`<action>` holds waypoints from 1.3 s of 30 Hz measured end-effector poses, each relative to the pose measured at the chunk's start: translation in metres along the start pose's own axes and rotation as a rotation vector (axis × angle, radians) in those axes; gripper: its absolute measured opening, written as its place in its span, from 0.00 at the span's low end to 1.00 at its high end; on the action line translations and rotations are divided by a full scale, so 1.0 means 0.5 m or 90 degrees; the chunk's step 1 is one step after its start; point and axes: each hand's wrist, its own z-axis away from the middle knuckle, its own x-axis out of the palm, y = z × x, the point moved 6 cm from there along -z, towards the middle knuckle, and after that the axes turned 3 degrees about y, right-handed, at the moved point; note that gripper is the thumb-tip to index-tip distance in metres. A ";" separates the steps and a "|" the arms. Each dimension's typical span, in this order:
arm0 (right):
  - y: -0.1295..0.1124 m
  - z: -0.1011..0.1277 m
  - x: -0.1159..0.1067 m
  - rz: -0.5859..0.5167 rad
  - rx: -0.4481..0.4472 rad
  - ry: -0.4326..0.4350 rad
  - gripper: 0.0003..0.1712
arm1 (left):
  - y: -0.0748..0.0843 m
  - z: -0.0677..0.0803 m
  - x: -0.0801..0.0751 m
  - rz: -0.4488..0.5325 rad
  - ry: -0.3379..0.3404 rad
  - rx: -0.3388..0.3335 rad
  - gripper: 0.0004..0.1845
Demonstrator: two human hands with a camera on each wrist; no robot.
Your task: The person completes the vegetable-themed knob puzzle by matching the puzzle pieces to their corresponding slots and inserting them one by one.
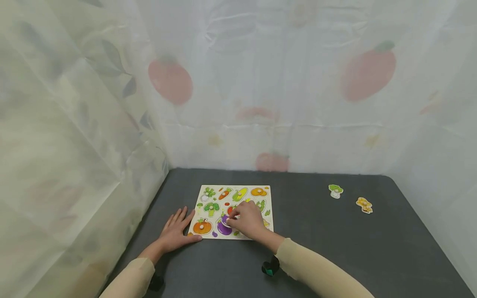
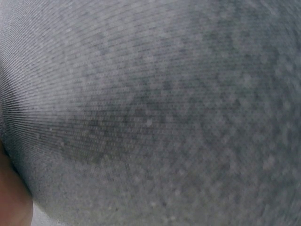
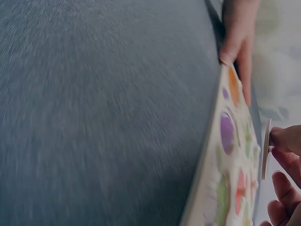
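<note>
A white board of vegetable pictures lies on the dark table. Between thumb and fingers, my right hand pinches a thin purple eggplant puzzle piece. In the head view this piece overlaps the purple eggplant picture near the board's front edge. The right wrist view shows the held piece edge-on, raised off the board. My left hand rests with spread fingers at the board's left side, its thumb at the front left corner. Mostly dark table fills the left wrist view.
Two loose pieces lie on the table to the right: a green-topped cabbage piece and a yellow piece. White curtains with fruit prints hang behind the table and along its sides.
</note>
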 end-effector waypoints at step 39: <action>-0.014 0.004 0.085 0.059 0.028 -0.006 0.08 | -0.003 -0.004 0.002 -0.020 -0.017 -0.023 0.60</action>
